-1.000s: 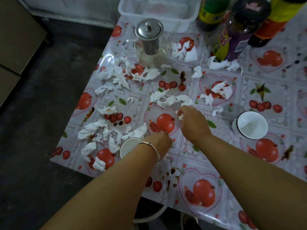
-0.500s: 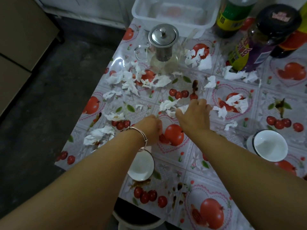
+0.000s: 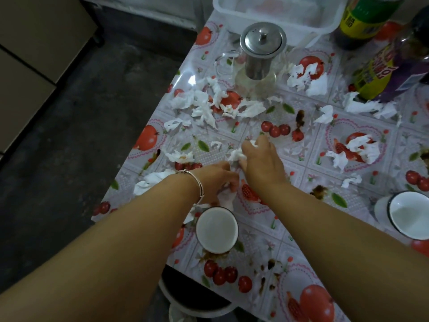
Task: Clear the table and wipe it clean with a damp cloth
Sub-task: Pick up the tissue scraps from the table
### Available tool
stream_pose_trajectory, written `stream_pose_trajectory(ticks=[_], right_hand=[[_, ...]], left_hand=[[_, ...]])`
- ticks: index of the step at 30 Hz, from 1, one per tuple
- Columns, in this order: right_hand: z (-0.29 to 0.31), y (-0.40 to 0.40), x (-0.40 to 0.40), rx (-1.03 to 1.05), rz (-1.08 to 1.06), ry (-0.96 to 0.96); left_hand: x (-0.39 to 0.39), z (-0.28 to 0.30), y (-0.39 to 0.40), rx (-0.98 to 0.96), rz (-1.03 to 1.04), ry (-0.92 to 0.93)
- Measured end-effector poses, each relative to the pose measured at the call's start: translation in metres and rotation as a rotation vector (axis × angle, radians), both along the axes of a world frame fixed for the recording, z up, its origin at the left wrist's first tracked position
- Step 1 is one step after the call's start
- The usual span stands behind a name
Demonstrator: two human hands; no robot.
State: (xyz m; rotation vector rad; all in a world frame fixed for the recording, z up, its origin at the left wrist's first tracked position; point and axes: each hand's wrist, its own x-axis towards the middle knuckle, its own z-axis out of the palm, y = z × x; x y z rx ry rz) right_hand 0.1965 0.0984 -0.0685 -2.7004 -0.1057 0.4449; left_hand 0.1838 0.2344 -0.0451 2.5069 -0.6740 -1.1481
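Torn white tissue scraps [image 3: 204,105] lie scattered over the fruit-patterned tablecloth [image 3: 299,187], most of them on its left half and near the bottles. My right hand [image 3: 260,159] is curled round a bunch of tissue scraps [image 3: 236,155] at the table's middle. My left hand [image 3: 216,180], with a bangle on the wrist, holds crumpled tissue [image 3: 226,197] just left of it. A white cup [image 3: 217,228] stands right below my left hand. Brown stains [image 3: 267,275] mark the cloth near the front edge.
A glass teapot with a steel lid [image 3: 260,56] stands at the back, a white plastic tub [image 3: 278,12] behind it. Bottles [image 3: 383,70] crowd the back right. Another white cup [image 3: 408,214] sits at the right edge. A bin [image 3: 192,300] stands under the front edge.
My right hand has drawn back toward me, gathering tissue into its fingers. My left hand has picked up more scraps near the cup. The view has shifted forward over the table.
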Motion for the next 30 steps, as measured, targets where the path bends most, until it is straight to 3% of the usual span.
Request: stream_pose_trajectory(ticks=[3, 8, 17, 21, 25, 30], right_hand=[[-0.002, 0.001, -0.001, 0.062, -0.04, 0.008], [0.001, 0.002, -0.009, -0.004, 0.042, -0.038], [0.009, 0.017, -0.023, -0.02, 0.112, -0.009], [0.008, 0.027, -0.024, -0.071, 0.194, -0.009], [0.012, 0.04, -0.026, 0.042, 0.213, 0.092], [0.018, 0.06, -0.027, 0.094, 0.319, 0.244]], left_hand=[[-0.002, -0.005, 0.002, -0.027, -0.004, -0.051], [-0.009, -0.009, 0.006, -0.079, 0.092, -0.075], [-0.026, -0.004, 0.03, -0.094, 0.552, -0.122], [-0.039, 0.005, 0.045, -0.319, 0.749, -0.08], [-0.05, 0.015, 0.061, -0.165, 0.786, -0.081], [-0.068, 0.023, 0.079, -0.141, 0.84, -0.038]])
